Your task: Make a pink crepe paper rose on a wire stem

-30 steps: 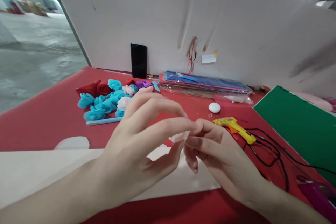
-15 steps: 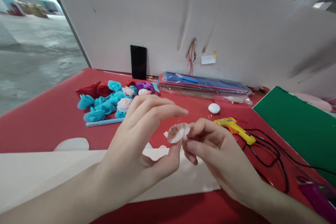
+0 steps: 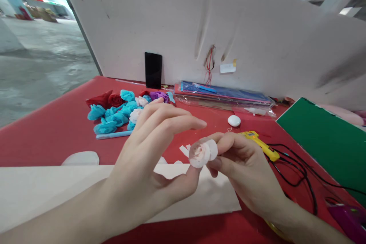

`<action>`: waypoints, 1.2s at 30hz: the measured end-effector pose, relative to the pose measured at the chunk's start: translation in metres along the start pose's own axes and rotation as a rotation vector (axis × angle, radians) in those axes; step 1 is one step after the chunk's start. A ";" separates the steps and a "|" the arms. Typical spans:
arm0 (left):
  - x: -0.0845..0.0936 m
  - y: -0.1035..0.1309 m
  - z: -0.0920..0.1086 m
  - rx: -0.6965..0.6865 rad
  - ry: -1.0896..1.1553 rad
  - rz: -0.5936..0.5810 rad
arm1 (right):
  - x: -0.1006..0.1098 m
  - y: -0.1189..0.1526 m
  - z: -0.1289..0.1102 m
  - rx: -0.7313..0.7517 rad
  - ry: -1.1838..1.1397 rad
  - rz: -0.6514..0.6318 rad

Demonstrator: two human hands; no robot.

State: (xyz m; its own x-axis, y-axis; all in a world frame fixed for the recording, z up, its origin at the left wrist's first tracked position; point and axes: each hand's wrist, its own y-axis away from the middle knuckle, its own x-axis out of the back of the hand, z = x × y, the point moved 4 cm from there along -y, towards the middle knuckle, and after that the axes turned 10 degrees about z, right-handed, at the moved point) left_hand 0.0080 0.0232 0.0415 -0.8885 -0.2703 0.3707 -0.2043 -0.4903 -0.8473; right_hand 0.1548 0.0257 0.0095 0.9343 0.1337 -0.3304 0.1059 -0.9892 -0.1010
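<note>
A small pale pink-white paper flower (image 3: 199, 154) faces up toward me, its curled centre showing inside rounded petals. My right hand (image 3: 243, 164) pinches it at its right side between thumb and fingers. Around its left side is my left hand (image 3: 154, 156), fingers spread in a wide curve; its thumb tip comes up against the flower's lower edge. Beneath both hands lies a long white sheet (image 3: 71, 183). Bits of white paper (image 3: 185, 149) show just behind the flower.
Blue, red, purple and pale paper flowers (image 3: 117, 114) are heaped at the left back. A yellow glue gun (image 3: 261, 145) with a black cord lies right, beside a green board (image 3: 326, 141). A phone (image 3: 153, 70) leans on the partition; wrapped paper sheets (image 3: 223, 93) lie along it.
The flower has tilted so its curled centre now faces me more, and it sits slightly lower and further right. My left hand keeps nearly the same spread shape.
</note>
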 end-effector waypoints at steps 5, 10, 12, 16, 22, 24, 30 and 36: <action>0.004 -0.001 0.003 -0.052 -0.011 -0.065 | 0.003 -0.004 -0.001 0.077 -0.022 -0.089; 0.004 -0.001 0.005 -0.059 -0.035 -0.056 | 0.006 -0.004 0.001 0.132 -0.014 -0.163; 0.004 -0.002 0.005 -0.062 -0.036 -0.056 | 0.006 -0.005 0.001 0.136 -0.003 -0.171; 0.004 -0.003 0.005 -0.082 -0.028 -0.074 | 0.009 -0.006 -0.004 0.192 0.075 -0.148; 0.004 -0.004 0.005 -0.082 0.011 -0.087 | 0.011 -0.004 -0.009 0.301 0.146 -0.123; 0.001 -0.002 0.003 -0.039 0.075 -0.128 | 0.011 -0.004 -0.009 0.321 0.142 -0.132; -0.005 0.002 0.000 0.175 0.323 -0.300 | 0.012 -0.005 -0.008 0.235 0.079 -0.153; -0.006 0.006 0.000 0.401 0.431 -0.477 | 0.014 -0.012 -0.003 0.047 0.059 -0.308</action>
State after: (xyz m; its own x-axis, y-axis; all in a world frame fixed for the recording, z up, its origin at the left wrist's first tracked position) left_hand 0.0123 0.0221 0.0343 -0.8403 0.3541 0.4104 -0.5146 -0.7592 -0.3985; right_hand 0.1674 0.0390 0.0091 0.8791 0.4214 -0.2229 0.3723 -0.8989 -0.2312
